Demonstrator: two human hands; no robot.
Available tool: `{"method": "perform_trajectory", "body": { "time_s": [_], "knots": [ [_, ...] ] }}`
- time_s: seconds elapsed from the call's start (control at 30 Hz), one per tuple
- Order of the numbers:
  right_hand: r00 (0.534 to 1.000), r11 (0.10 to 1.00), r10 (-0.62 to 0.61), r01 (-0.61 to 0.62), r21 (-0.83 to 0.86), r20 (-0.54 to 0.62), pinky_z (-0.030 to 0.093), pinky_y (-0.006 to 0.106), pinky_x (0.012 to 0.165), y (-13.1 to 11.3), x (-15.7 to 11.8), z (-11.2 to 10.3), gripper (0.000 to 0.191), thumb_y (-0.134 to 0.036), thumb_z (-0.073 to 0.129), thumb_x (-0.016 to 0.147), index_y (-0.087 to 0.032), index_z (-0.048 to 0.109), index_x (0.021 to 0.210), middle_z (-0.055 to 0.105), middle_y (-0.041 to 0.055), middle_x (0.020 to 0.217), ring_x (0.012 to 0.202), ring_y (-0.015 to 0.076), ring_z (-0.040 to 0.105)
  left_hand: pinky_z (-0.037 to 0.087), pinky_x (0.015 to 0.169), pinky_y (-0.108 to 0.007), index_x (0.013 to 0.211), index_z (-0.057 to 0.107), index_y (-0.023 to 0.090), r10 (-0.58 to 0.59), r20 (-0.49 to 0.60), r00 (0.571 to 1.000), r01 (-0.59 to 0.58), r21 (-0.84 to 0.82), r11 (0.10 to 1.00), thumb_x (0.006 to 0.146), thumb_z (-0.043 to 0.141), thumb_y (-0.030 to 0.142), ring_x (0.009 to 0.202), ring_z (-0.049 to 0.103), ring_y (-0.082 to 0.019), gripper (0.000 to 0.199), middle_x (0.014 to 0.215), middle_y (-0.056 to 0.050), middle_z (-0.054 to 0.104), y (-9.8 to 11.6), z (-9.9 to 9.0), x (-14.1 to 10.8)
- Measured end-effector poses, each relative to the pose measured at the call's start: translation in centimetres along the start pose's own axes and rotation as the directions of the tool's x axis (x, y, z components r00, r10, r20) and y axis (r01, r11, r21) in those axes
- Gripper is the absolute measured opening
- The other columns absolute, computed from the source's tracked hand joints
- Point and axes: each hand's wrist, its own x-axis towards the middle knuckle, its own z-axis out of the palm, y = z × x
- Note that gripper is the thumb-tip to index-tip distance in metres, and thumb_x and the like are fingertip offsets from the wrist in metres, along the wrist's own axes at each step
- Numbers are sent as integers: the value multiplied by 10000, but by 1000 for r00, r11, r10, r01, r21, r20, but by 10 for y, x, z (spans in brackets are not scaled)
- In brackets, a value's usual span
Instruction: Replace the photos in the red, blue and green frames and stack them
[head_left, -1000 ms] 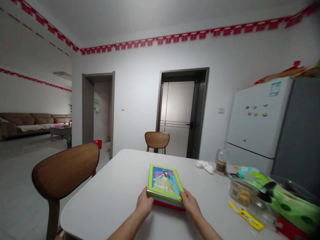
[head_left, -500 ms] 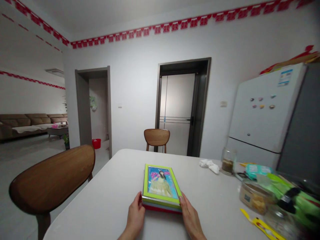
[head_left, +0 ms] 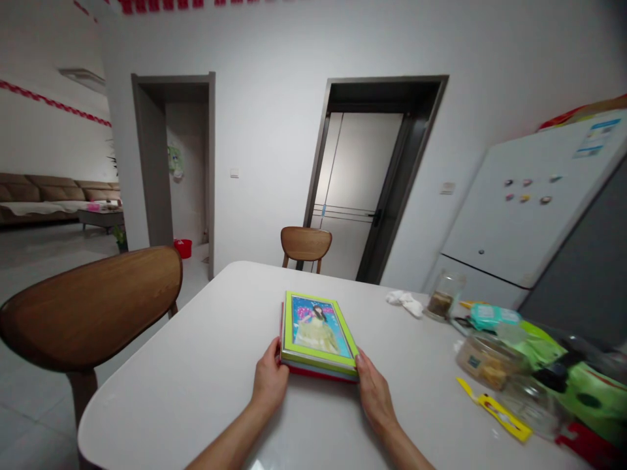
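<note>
On the white table [head_left: 196, 365], a lime-green picture frame [head_left: 321, 326] shows a figure in a pale yellow gown on a blue ground. It lies on top of a small stack, with a pale blue layer and a red layer [head_left: 318, 373] showing below its near edge. What kind of things those layers are, I cannot make out. My left hand [head_left: 270, 375] grips the stack at its near left corner. At the near right corner my right hand [head_left: 375, 385] holds it, thumb on top by the frame's edge. The undersides of my fingers are hidden.
To the right are a crumpled white tissue [head_left: 405, 302], a glass jar [head_left: 443, 297], a teal packet [head_left: 492, 316], a clear tub [head_left: 487, 359] and a yellow folding knife-like tool [head_left: 497, 408]. Wooden chairs stand at left [head_left: 98, 307] and at the far side [head_left: 306, 243]. A fridge [head_left: 539, 209] stands beyond.
The view has tipped down and tilted a little, so the table sits higher and more forearm shows. Both hands stay on the stack, which lies about where it was on the table.
</note>
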Motion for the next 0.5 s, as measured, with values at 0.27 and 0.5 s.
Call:
{"method": "perform_trajectory", "body": {
  "time_s": [0.27,0.5],
  "knots": [
    [997,1000,13,-13,2,-82,286,339,973,-4,3,8,648,-535,312,751,-74,434,1190,471,116,1212,1130,215,404,320,944,-259,1218,360,114,88,168,982,-74,-86,994,560,398,15,1103,430,-175,666,1206,-53,478,-20,-10,10],
    [1000,999,-13,14,47,-22,274,327,984,-2,4,6,627,-538,312,759,-96,445,1184,473,91,1214,1145,206,389,334,948,-266,1229,335,67,32,183,983,6,-202,979,546,376,68,1121,413,-176,684,1244,-76,434,-19,-10,9]
  ]
}}
